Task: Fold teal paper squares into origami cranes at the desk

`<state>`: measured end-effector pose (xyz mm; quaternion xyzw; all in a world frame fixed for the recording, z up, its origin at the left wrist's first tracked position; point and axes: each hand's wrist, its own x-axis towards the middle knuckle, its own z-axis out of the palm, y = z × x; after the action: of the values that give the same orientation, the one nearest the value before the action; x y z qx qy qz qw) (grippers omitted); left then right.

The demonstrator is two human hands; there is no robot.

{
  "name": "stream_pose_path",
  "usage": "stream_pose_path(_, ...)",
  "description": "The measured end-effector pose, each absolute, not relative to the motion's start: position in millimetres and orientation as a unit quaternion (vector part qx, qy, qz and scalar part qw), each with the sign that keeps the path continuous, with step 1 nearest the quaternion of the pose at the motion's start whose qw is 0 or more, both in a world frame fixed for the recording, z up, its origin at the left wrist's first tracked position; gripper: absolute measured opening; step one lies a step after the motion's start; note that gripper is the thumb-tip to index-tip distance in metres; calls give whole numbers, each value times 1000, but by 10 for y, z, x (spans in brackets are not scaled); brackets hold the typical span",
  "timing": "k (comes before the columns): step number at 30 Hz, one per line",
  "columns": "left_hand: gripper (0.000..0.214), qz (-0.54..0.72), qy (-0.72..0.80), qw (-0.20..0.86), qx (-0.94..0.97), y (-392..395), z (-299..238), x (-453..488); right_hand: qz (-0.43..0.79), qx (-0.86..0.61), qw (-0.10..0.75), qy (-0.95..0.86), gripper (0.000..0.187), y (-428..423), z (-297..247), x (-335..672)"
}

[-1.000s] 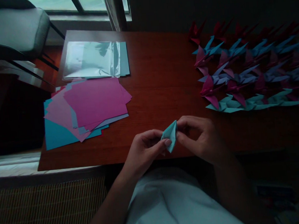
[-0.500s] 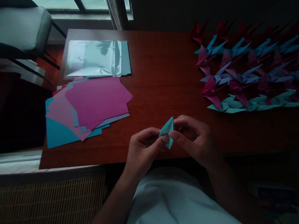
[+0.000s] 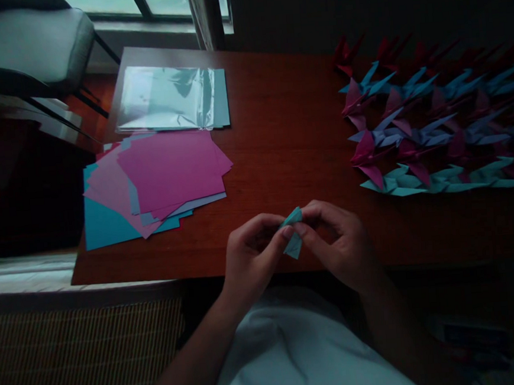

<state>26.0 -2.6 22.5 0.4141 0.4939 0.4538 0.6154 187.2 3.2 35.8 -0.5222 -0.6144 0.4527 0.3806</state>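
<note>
A small piece of folded mint-green origami paper (image 3: 293, 246) is held up above the table's front edge. My left hand (image 3: 256, 247) pinches it from the left, thumb on the near face and fingers behind. From the right, my right hand (image 3: 331, 234) grips its upper part between thumb and forefinger. The two thumb tips almost meet over the paper's middle and hide part of it. One flap points up between the fingers; another hangs down below the thumbs.
Rows of folded paper cranes (image 3: 451, 178) in several colours stand at the right of the wooden table (image 3: 279, 131). A fanned pile of coloured paper sheets (image 3: 173, 172) lies at the left, with a clear plastic packet (image 3: 165, 98) behind it. A chair (image 3: 27, 44) stands beyond the left corner.
The paper has gone from an open diamond shape to a narrower form folded across under my thumbs. My left hand has shifted slightly up and right. The view has moved a little.
</note>
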Motion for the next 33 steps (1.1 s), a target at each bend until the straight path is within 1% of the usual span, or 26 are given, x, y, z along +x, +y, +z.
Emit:
stream_pose_path(5, 15, 475, 523, 578, 408, -49, 213, 279, 465, -539, 389, -585, 9, -22, 347, 1805)
stream_pose_path(11, 18, 476, 508, 620, 362, -36, 243, 288, 471, -551, 389, -568, 8, -46, 288, 1801)
stream_pose_path(15, 21, 453, 505, 624, 388, 2, 263, 267, 481, -533, 363, -594, 8, -17, 292, 1847)
stream_pose_path(18, 22, 451, 514, 588, 432, 9, 250, 263, 502, -522, 351, -594, 9, -4, 305, 1858)
stream_pose_path(23, 18, 474, 531, 513, 480, -15, 194, 297, 528, -549, 363, -537, 14, -31, 329, 1798)
stream_pose_path(27, 13, 497, 538, 477, 486, -17, 165, 304, 551, -548, 340, -529, 17, -73, 330, 1761)
stream_pose_path(30, 12, 493, 541, 457, 506, -11, 159, 287, 537, -549, 333, -548, 14, -90, 304, 1759)
stream_pose_path(33, 16, 482, 543, 435, 532, 1, 163, 266, 492, -542, 342, -589, 10, -92, 294, 1761)
